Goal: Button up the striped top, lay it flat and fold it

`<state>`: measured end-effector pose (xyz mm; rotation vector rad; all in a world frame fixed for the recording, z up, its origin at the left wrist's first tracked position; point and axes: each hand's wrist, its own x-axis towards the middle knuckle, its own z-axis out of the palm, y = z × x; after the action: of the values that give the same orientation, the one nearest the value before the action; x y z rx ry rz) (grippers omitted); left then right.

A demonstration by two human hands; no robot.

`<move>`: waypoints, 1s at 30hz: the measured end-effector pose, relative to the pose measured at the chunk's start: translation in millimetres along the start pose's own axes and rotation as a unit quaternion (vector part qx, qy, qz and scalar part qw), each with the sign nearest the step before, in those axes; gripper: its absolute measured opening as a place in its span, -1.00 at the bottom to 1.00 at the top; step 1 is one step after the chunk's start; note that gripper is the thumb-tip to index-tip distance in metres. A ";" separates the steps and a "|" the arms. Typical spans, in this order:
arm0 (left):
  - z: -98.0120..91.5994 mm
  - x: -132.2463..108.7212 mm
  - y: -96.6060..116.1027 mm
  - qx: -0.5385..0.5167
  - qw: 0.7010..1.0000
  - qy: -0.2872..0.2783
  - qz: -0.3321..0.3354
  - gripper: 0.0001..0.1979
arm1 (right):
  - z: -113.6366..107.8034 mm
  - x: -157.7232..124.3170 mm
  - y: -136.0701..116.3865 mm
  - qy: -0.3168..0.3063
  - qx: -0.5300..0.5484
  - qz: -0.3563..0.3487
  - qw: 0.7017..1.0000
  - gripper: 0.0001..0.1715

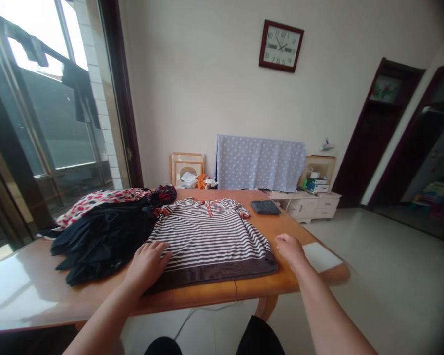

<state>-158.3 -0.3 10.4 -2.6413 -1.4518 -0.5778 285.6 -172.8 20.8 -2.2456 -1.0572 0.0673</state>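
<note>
A brown-and-white striped long-sleeved top (207, 236) lies flat on the wooden table (284, 276), with a wide dark brown hem towards me and orange buttons at the neck. My left hand (147, 266) rests on its lower left part, fingers spread, gripping nothing. My right hand (290, 249) sits on the bare wood just beyond the top's right edge, fingertips close to the cloth and holding nothing. A heap of black cloth (103, 241) lies left of the top, with red-and-white patterned cloth (96, 204) behind it.
A dark folded item (265, 207) and a white sheet (320, 257) lie on the table's right side. Behind the table stand picture frames (187, 170), a polka-dot covered object (261, 162) and a low white cabinet (307, 207). Windows fill the left side.
</note>
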 end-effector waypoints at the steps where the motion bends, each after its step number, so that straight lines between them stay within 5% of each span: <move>1: -0.4 -1.1 5.2 -0.002 1.000 -0.006 0.003 -0.58 | -0.2 -3.6 2.2 -0.015 0.004 0.013 1.000 -0.56; 7: 5.0 -7.5 14.1 0.010 0.998 -0.055 -0.025 -0.38 | 8.3 -23.0 -5.1 -0.086 -0.075 0.019 0.993 -0.45; 12: -5.5 -10.6 16.2 0.011 0.992 -0.120 -0.023 -0.38 | 8.6 -24.8 -3.8 -0.084 -0.087 -0.002 0.993 -0.73; 30: -19.2 -23.2 9.1 -0.010 0.981 -0.179 -0.076 -0.11 | -21.6 -22.0 58.7 -0.120 -0.011 0.047 0.992 -0.63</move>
<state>-167.5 -28.5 20.9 -2.7733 -1.7570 -0.1271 316.9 -227.2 -0.6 -2.3496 -1.0788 0.3768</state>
